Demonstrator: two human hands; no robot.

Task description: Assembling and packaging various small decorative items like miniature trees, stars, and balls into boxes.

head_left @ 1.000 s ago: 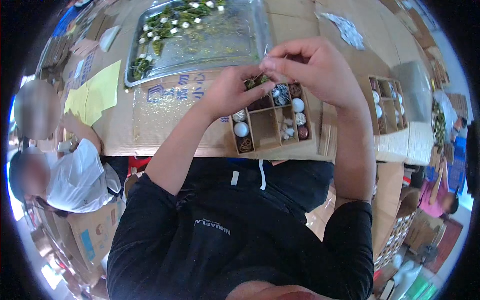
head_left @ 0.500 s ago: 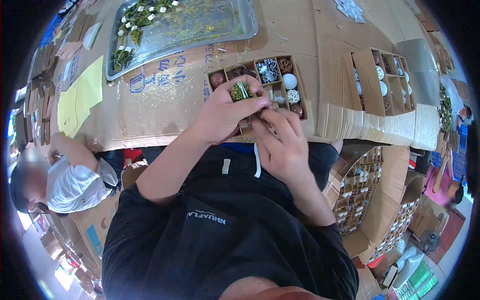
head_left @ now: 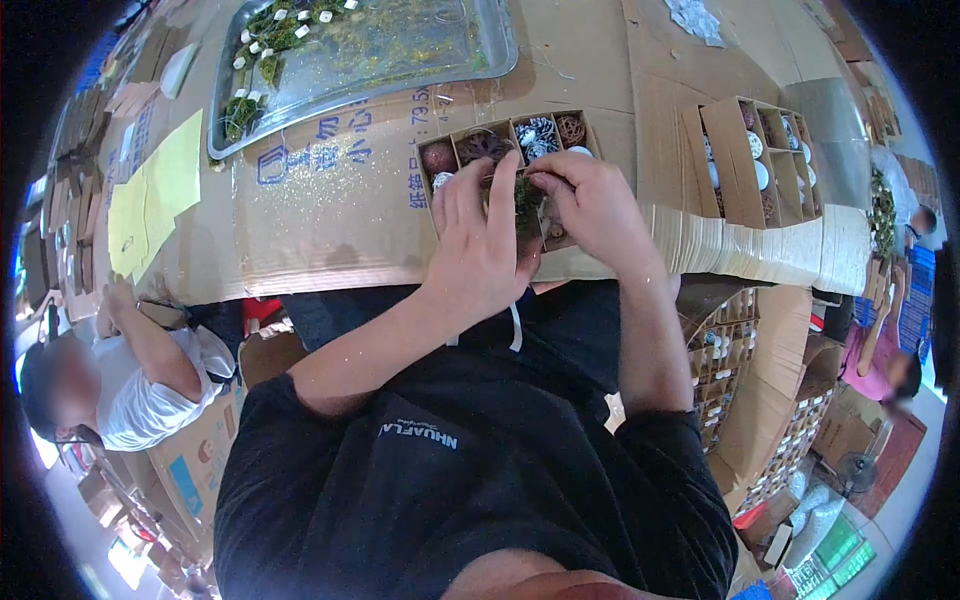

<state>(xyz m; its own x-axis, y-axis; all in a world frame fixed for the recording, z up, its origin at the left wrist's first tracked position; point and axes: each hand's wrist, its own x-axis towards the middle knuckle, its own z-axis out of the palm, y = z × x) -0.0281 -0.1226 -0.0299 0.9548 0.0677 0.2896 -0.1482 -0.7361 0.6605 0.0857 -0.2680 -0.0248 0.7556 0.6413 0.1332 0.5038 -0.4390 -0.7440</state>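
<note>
A divided cardboard box (head_left: 592, 128) of decorative balls and cones lies in front of me at the table's near edge. Both hands are over it. Fingers stretched and partly apart, my left hand (head_left: 474, 245) rests across the left and middle compartments. A green moss bundle (head_left: 526, 205) sits between my hands, down in the box's middle. My right hand (head_left: 598, 208) pinches its upper edge between thumb and forefinger. Behind the fingers show a glittery brown ball (head_left: 438, 157), a dark brown dried pod (head_left: 484, 146), a white-tipped pine cone (head_left: 537, 136) and a twig ball (head_left: 571, 128).
A metal tray (head_left: 345, 98) with moss bundles and white cubes stands at the far left, beside yellow paper (head_left: 155, 205). Another divided box (head_left: 768, 165) is at right. Below it, a large carton (head_left: 775, 370) holds filled boxes. A person in white (head_left: 150, 375) sits left.
The moss bundle went from my raised left hand down into the box. My left hand turned over and stretched its fingers; my right hand moved up and right.
</note>
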